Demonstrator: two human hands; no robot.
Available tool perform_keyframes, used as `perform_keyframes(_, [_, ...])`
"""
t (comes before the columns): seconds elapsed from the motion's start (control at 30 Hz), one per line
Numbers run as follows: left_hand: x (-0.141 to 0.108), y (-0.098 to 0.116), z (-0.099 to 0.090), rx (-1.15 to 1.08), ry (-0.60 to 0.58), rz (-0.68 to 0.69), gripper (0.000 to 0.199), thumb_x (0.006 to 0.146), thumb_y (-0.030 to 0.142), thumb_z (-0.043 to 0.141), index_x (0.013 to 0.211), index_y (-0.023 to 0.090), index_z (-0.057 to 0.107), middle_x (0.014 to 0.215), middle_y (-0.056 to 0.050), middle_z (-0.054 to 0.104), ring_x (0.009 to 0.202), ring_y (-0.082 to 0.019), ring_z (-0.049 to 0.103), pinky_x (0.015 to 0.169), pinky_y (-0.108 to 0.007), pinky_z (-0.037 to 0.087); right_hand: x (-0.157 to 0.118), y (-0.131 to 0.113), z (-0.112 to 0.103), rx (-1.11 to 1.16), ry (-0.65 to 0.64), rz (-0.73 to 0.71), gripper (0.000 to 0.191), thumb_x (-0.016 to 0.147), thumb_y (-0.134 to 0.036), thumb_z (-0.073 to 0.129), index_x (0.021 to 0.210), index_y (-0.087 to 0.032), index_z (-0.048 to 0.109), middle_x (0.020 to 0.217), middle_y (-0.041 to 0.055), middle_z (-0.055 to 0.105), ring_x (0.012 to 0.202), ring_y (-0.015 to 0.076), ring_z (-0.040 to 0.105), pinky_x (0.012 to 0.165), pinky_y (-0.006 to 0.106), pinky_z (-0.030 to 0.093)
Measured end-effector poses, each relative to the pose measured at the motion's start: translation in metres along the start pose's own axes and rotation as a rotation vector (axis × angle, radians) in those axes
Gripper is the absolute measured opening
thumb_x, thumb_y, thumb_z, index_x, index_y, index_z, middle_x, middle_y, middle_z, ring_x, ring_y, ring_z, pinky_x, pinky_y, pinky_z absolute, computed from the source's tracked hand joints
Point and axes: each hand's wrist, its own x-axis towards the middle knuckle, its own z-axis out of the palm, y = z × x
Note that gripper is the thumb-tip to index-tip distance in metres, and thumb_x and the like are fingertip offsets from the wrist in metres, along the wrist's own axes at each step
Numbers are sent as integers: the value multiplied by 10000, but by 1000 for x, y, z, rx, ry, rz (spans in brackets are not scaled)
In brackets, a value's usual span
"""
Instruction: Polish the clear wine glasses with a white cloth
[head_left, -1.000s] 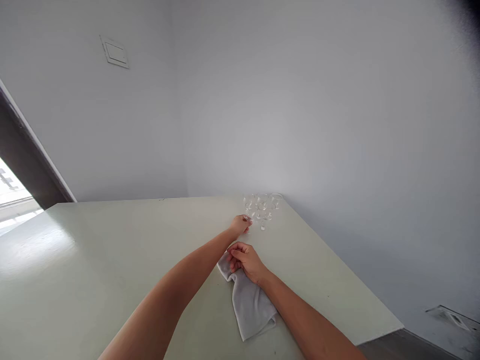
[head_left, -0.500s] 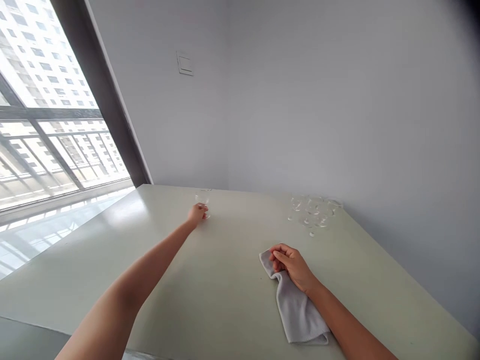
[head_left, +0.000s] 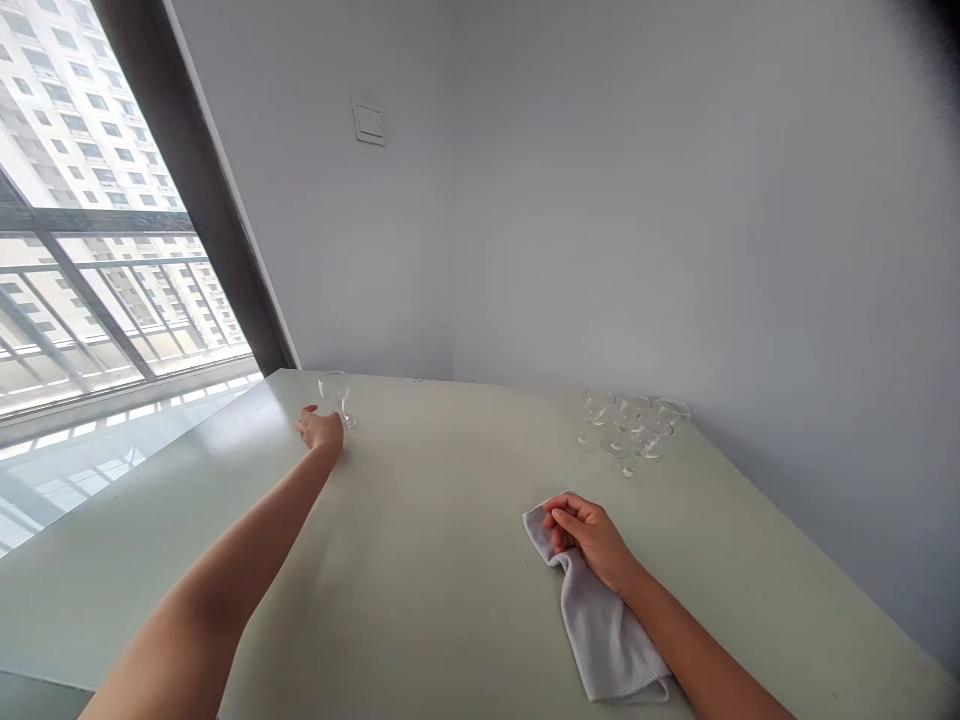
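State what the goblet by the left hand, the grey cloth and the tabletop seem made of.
Goblet: probably smooth glass, being see-through with a shiny rim; clear plastic is possible.
Grey cloth: soft, matte fabric, judging by its folds; fibre unclear.
Tabletop: smooth and semi-glossy, given the glare near the window; perhaps painted or laminated board.

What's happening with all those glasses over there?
A person's left hand is right by a stemmed glass standing near the far left corner of the pale table; its fingers look spread, and I can't tell if they touch the glass. The right hand is at a gray cloth, with its fingers curled. More glasses stand bunched together toward the far right.
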Motion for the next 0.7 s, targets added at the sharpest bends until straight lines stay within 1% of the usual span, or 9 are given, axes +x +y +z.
perform_keyframes(0.07, [-23, 8, 12, -8, -9, 8, 440, 741, 133, 465, 1166, 180, 363, 935, -65, 483, 725, -144, 516, 659, -310, 421, 1, -1, 3, -50, 17, -15, 219, 771, -368, 541, 842, -164, 578, 743, 19, 590, 536, 101, 516, 520, 253, 428])
perform_keyframes(0.13, [-53, 19, 36, -28, -142, 36, 401, 749, 161, 452, 1145, 209, 406, 930, -44, 498, 726, -130, 520, 635, -271, 419, 3, 0, 6, -117, 34, -28, 213, 762, -363, 535, 825, -164, 579, 717, 11, 583, 513, 96, 506, 502, 245, 414])
perform_keyframes(0.23, [-107, 42, 92, -70, -492, 99, 240, 728, 201, 511, 961, 214, 569, 867, -20, 569, 675, -111, 532, 573, -225, 417, 5, 2, 10, -204, 37, -46, 196, 757, -348, 520, 809, -168, 578, 673, -5, 565, 488, 91, 497, 476, 233, 389])
perform_keyframes(0.3, [-146, 60, 134, -101, -736, 130, 194, 703, 205, 569, 889, 202, 622, 903, -29, 614, 688, -108, 547, 572, -208, 426, 4, 2, 9, -222, 30, -60, 184, 758, -335, 510, 808, -171, 576, 661, -11, 557, 483, 89, 496, 476, 230, 384])
perform_keyframes(0.37, [-184, 77, 173, -124, -927, 140, 257, 673, 197, 614, 928, 202, 634, 971, -44, 628, 682, -105, 554, 562, -202, 433, 3, 0, 8, -219, 24, -65, 172, 759, -322, 504, 807, -172, 574, 665, -13, 556, 483, 86, 495, 481, 230, 385])
perform_keyframes(0.43, [-218, 92, 205, -144, -1074, 133, 387, 666, 216, 634, 1051, 214, 594, 1091, -64, 598, 665, -97, 560, 548, -205, 441, 1, -3, 7, -212, 24, -54, 161, 759, -312, 502, 799, -172, 572, 670, -11, 560, 485, 85, 492, 485, 229, 384])
perform_keyframes(0.53, [-256, 110, 243, -169, -1214, 109, 610, 652, 220, 659, 1227, 242, 454, 1260, -107, 482, 651, -84, 566, 540, -211, 449, -2, -6, 6, -201, 23, -46, 152, 759, -307, 499, 791, -178, 572, 676, -10, 568, 500, 89, 497, 500, 231, 390])
perform_keyframes(0.6, [-273, 117, 261, -176, -1258, 90, 668, 645, 212, 669, 1257, 238, 406, 1273, -132, 456, 624, -73, 558, 534, -214, 446, -2, -6, 6, -195, 14, -47, 153, 763, -307, 490, 793, -183, 574, 681, -9, 572, 509, 92, 502, 506, 232, 394])
perform_keyframes(0.7, [-288, 119, 279, -177, -1263, 67, 473, 698, 234, 630, 1147, 184, 487, 1108, -121, 552, 580, -57, 525, 528, -206, 434, -2, -4, 4, -194, 4, -41, 159, 761, -311, 482, 792, -187, 576, 684, -7, 574, 505, 95, 502, 500, 234, 394])
